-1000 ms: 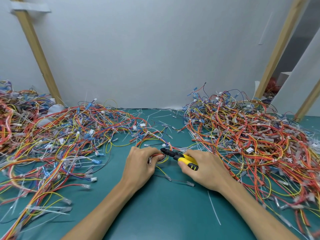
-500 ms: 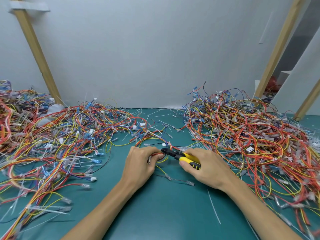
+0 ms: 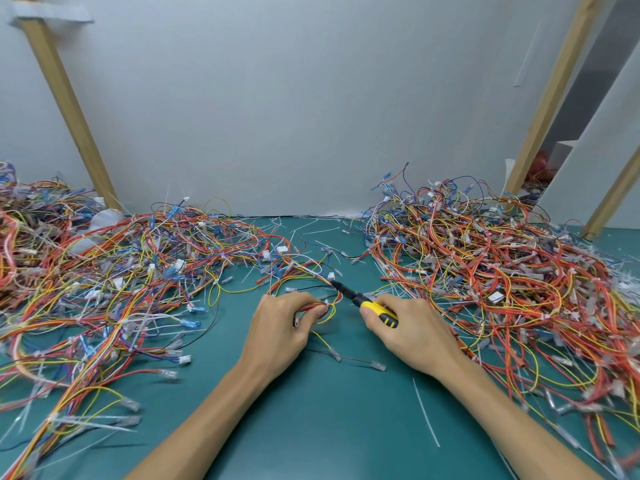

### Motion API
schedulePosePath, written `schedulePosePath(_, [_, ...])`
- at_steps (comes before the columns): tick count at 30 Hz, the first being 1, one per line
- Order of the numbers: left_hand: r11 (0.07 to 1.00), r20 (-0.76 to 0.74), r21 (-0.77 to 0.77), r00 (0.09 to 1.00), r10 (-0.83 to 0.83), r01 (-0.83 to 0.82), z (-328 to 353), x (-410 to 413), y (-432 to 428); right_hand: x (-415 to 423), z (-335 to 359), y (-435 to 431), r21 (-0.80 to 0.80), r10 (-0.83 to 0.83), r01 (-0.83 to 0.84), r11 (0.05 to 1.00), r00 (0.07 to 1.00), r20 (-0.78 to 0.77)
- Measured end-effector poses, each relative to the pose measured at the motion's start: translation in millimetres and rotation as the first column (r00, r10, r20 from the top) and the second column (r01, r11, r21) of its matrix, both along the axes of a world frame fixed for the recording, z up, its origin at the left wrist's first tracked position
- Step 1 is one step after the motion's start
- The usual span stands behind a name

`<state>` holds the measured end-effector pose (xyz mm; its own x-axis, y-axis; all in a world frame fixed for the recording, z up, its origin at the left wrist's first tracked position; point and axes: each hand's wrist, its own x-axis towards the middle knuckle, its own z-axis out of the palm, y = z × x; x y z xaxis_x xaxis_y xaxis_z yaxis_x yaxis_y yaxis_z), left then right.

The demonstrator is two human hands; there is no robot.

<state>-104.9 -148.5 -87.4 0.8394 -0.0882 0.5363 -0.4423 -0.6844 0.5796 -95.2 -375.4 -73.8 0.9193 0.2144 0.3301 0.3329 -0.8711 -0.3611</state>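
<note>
Cutters point(image 3: 367, 302), gripped in the right hand point(image 3: 412, 332), nose at the wire bundle point(image 3: 320, 308) pinched by the left hand point(image 3: 280, 327) over the green worktop point(image 3: 322, 427).

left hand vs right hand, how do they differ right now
The left hand grips a loop of red and yellow wires; the right hand grips yellow-handled cutters. The right hand points the cutters' black tip at the wires just beyond the left hand, which holds them in place. Both rest on the green mat with fingers curled.

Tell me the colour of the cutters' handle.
The cutters' handle is yellow and black; head view shows it.
</note>
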Motion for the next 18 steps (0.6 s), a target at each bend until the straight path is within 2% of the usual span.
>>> schedulePosePath(3, [1.000, 0.005, 0.009, 1.000, -0.022, 0.022, -0.2, 0.8, 0.3, 3.3, -1.2, -2.5, 0.148, -0.020, 0.024, 0.989, 0.999, -0.032])
schedulePosePath(7, [0.999, 0.013, 0.022, 0.999, -0.039, 0.038, -0.5, 0.5, 0.2, 6.1, -0.3, -4.4, 0.372, 0.048, -0.020, 0.928, 0.997, -0.065])
schedulePosePath(18, [0.998, 0.012, 0.030, 0.998, -0.054, 0.054, -1.6, 3.0, -0.5, 9.6, 4.9, -4.4, 0.671, 0.066, 0.144, 0.727, 0.958, -0.278])
